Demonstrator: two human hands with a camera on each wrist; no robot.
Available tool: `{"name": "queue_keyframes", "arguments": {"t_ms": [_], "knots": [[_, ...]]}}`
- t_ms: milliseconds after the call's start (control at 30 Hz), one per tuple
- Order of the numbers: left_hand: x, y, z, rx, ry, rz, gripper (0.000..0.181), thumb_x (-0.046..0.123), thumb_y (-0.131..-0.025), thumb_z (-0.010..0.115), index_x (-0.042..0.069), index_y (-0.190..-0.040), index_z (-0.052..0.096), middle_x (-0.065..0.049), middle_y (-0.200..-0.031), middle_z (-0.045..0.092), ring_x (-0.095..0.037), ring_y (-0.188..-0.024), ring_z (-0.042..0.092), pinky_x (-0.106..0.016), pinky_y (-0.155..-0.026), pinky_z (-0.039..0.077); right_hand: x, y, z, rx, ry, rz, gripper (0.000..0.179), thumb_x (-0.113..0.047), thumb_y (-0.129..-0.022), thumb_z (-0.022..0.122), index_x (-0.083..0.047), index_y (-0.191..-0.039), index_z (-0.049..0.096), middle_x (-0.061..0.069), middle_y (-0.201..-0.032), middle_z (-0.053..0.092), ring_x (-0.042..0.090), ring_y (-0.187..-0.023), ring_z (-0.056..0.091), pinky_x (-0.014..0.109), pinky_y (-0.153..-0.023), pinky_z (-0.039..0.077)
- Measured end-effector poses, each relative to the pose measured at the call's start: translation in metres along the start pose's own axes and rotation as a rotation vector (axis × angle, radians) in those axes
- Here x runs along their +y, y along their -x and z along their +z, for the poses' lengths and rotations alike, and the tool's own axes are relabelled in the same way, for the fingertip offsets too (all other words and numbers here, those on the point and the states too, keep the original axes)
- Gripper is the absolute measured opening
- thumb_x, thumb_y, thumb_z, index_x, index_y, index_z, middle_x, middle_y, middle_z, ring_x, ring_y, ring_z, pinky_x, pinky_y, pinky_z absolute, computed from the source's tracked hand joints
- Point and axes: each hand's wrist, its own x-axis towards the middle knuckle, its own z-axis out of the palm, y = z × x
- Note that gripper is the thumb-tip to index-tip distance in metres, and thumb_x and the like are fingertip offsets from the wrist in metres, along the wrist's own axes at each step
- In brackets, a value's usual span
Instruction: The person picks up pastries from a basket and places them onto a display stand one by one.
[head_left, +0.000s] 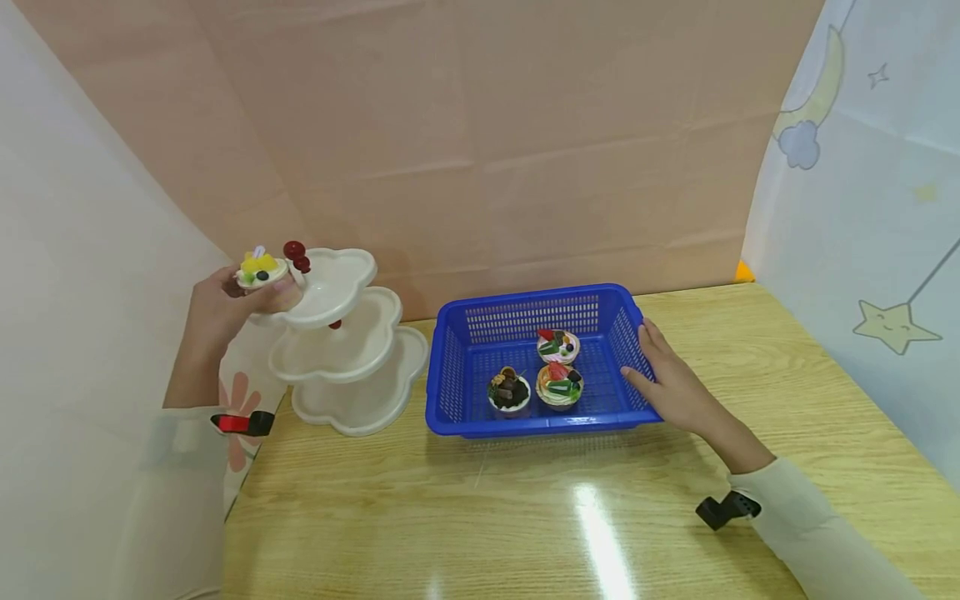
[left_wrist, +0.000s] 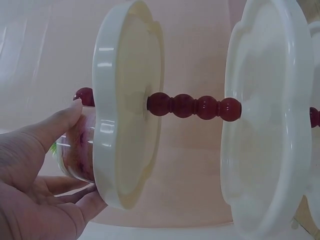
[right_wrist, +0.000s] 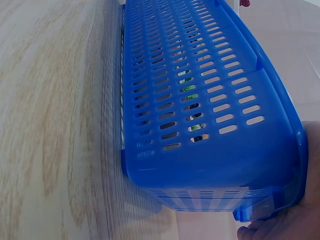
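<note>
My left hand (head_left: pixel 217 304) holds a cupcake (head_left: pixel 262 272) topped with yellow fruit and cream, in a clear cup. In the left wrist view the thumb and fingers lie around the cupcake (left_wrist: pixel 79 145), its base against the top tier (left_wrist: pixel 106 120) of a white three-tier stand (head_left: pixel 360 404). My right hand (head_left: pixel 675 387) grips the right rim of a blue plastic basket (head_left: pixel 525 423), its thumb over the inner side. Inside the basket sit a chocolate-topped cupcake (head_left: pixel 510 392) and two fruit-topped cupcakes, one in front (head_left: pixel 559 385), one behind (head_left: pixel 558 345).
Dark red beads (left_wrist: pixel 195 106) form the post between the stand's cloud-shaped tiers. The stand is on the left of the wooden table (head_left: pixel 450 517), with the basket to its right. A pink backdrop (head_left: pixel 480 167) hangs behind, and white printed cloth (head_left: pixel 862 225) covers the sides.
</note>
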Motion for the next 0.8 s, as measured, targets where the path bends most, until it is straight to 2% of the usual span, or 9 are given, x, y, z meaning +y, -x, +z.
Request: {"name": "queue_keyframes", "arguments": {"t_ms": [133,200,300,367,433,533,667,800], "knots": [[0.000,0.000,0.000,0.004,0.011,0.008,0.080,0.046,-0.081,0.069,0.019,-0.147,0.033,-0.014,-0.128,0.050,-0.011,-0.102,0.048,-0.015,-0.075,0.040,-0.001,0.001,0.000,-0.004,-0.007,0.007,0.073,-0.034,-0.101,0.042,0.007,-0.146,0.001,0.012,-0.155,-0.013,0.038,-0.141,-0.003,0.059,-0.109,0.009],[0.000,0.000,0.000,0.003,0.021,0.017,0.080,0.045,-0.082,0.070,0.022,-0.148,0.031,-0.014,-0.127,0.050,-0.015,-0.105,0.048,-0.019,-0.080,0.043,-0.001,0.002,0.000,-0.005,-0.007,0.010,0.073,-0.034,-0.101,0.042,0.006,-0.146,0.001,0.012,-0.155,-0.013,0.038,-0.141,-0.003,0.059,-0.109,0.009],[0.002,0.002,-0.002,-0.007,0.021,0.013,0.083,0.046,-0.082,0.069,0.027,-0.149,0.026,-0.015,-0.133,0.048,-0.023,-0.117,0.047,-0.034,-0.093,0.045,0.000,0.001,-0.001,-0.004,-0.005,0.007,0.074,-0.035,-0.101,0.041,0.005,-0.147,0.001,0.011,-0.155,-0.013,0.037,-0.141,-0.003,0.058,-0.109,0.009],[0.002,0.004,-0.005,-0.015,0.021,-0.009,0.088,0.049,-0.082,0.067,0.026,-0.151,0.019,-0.017,-0.141,0.042,-0.030,-0.126,0.042,-0.046,-0.100,0.040,0.000,0.001,-0.001,-0.002,-0.003,0.003,0.074,-0.035,-0.101,0.041,0.005,-0.147,0.001,0.011,-0.155,-0.013,0.037,-0.141,-0.003,0.058,-0.109,0.009],[0.001,0.006,-0.008,-0.011,0.031,-0.034,0.092,0.050,-0.082,0.066,0.023,-0.152,0.013,-0.018,-0.146,0.035,-0.033,-0.131,0.038,-0.050,-0.103,0.035,0.000,0.000,-0.001,-0.002,-0.001,-0.003,0.074,-0.036,-0.101,0.041,0.005,-0.147,0.001,0.011,-0.155,-0.013,0.036,-0.141,-0.004,0.057,-0.110,0.009],[-0.002,0.009,-0.012,0.014,0.041,-0.057,0.095,0.052,-0.083,0.064,0.019,-0.152,0.007,-0.017,-0.148,0.033,-0.031,-0.133,0.036,-0.047,-0.104,0.033,0.000,-0.001,-0.001,-0.001,0.001,-0.006,0.073,-0.035,-0.101,0.042,0.006,-0.147,0.001,0.012,-0.155,-0.013,0.036,-0.141,-0.004,0.056,-0.110,0.008],[-0.004,0.017,-0.016,0.061,0.061,-0.067,0.086,0.050,-0.086,0.060,0.022,-0.152,0.011,-0.013,-0.146,0.039,-0.023,-0.133,0.037,-0.040,-0.106,0.032,0.001,-0.001,-0.001,0.002,0.005,-0.003,0.073,-0.034,-0.101,0.042,0.005,-0.147,0.001,0.011,-0.155,-0.013,0.036,-0.141,-0.004,0.056,-0.110,0.008],[-0.003,0.030,-0.018,0.107,0.110,-0.113,0.078,0.048,-0.088,0.058,0.026,-0.150,0.017,-0.005,-0.147,0.039,-0.016,-0.135,0.034,-0.032,-0.107,0.030,0.000,0.000,0.001,-0.001,0.002,0.006,0.073,-0.034,-0.101,0.042,0.005,-0.147,0.001,0.011,-0.155,-0.013,0.035,-0.142,-0.005,0.056,-0.110,0.007]]}}
